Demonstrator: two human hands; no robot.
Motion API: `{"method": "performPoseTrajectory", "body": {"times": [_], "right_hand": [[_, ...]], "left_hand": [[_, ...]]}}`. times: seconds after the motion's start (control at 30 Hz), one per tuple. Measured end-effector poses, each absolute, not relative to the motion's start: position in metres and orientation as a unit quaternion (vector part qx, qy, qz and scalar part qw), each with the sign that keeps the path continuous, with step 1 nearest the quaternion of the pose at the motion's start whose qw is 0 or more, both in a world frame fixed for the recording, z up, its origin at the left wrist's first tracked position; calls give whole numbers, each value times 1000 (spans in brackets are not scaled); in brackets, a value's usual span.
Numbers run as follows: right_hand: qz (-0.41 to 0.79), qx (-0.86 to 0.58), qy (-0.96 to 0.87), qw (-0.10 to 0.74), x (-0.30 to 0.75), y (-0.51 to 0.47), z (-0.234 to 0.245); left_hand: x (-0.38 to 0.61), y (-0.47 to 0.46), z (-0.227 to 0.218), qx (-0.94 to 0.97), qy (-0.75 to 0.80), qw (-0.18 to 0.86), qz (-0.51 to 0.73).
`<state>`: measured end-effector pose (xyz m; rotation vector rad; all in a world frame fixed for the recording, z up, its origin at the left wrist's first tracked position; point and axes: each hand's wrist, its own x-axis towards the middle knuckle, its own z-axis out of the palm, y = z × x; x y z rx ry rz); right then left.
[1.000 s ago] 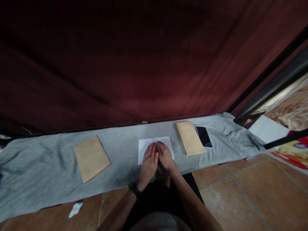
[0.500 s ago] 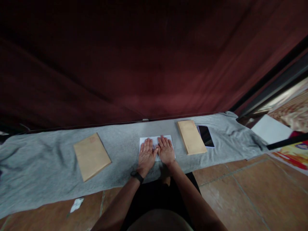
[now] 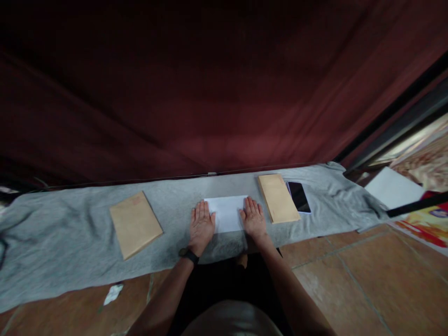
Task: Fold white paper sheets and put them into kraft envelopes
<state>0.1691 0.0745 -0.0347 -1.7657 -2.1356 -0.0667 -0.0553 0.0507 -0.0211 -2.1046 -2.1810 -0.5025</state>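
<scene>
A white sheet of paper (image 3: 227, 212) lies flat on a grey cloth (image 3: 70, 238) spread over the floor. My left hand (image 3: 200, 225) rests palm down at the sheet's left edge, fingers stretched out, with a dark band on the wrist. At the sheet's right edge my right hand (image 3: 253, 219) also lies flat and open. Neither hand holds anything.
A brown envelope (image 3: 135, 223) lies on the cloth to the left, another brown envelope (image 3: 278, 197) to the right beside a black phone (image 3: 298, 197). A dark red curtain hangs behind. A paper scrap (image 3: 113, 293) sits on the tiled floor; white paper (image 3: 394, 187) lies far right.
My hands were together on the middle of the white sheet; they have slid apart to its left and right edges, leaving its centre uncovered.
</scene>
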Motion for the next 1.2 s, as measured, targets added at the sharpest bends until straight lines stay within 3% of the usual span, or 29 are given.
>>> {"method": "performPoseTrajectory", "body": {"times": [0.17, 0.4, 0.9, 1.2], "right_hand": [[-20, -632, -753, 183, 175, 73, -35], [-22, -629, -755, 184, 175, 73, -33], [12, -642, -742, 191, 161, 74, -16], [61, -534, -824, 181, 108, 74, -13]], "left_hand": [[-29, 47, -16, -698, -689, 39, -191], [23, 54, -19, -783, -606, -18, -137], [-20, 54, -20, -754, -642, 4, -138], [-20, 54, -16, -762, -639, -11, -102]]}}
